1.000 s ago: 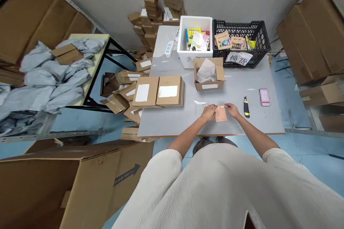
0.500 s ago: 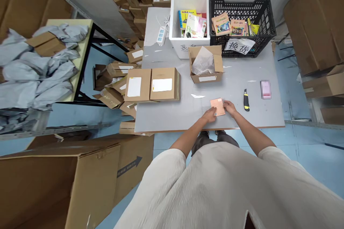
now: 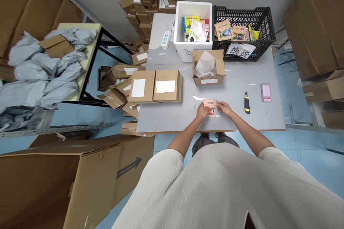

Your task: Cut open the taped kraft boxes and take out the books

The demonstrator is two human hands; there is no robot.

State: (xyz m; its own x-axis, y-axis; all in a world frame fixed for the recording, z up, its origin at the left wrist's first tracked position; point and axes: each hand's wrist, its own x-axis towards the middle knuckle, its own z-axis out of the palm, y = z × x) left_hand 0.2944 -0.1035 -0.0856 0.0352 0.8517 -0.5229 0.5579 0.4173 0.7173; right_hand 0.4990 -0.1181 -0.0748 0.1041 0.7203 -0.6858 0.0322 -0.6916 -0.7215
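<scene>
A small orange book [image 3: 210, 107] with a coloured picture on the face turned up is over the grey table [image 3: 177, 118] near its front edge. My left hand [image 3: 202, 110] grips its left side, thumb on top. Just right of the book, my right hand [image 3: 223, 107] has its fingers apart and holds nothing. Behind the book stands an open cardboard box [image 3: 209, 81] with white wrapping [image 3: 205, 65] inside. A black and yellow cutter [image 3: 247, 103] lies to the right of my right hand.
Two closed cartons [image 3: 166, 86] sit on the left of the table. At the back are a white bin [image 3: 192, 45] and a black crate [image 3: 243, 42], both with books. A pink item [image 3: 266, 92] lies far right. A large open carton [image 3: 96, 182] stands at front left.
The book has been turned over, from a plain face with a label to the picture face. It has moved slightly left with my left hand; my right hand has come off its edge.
</scene>
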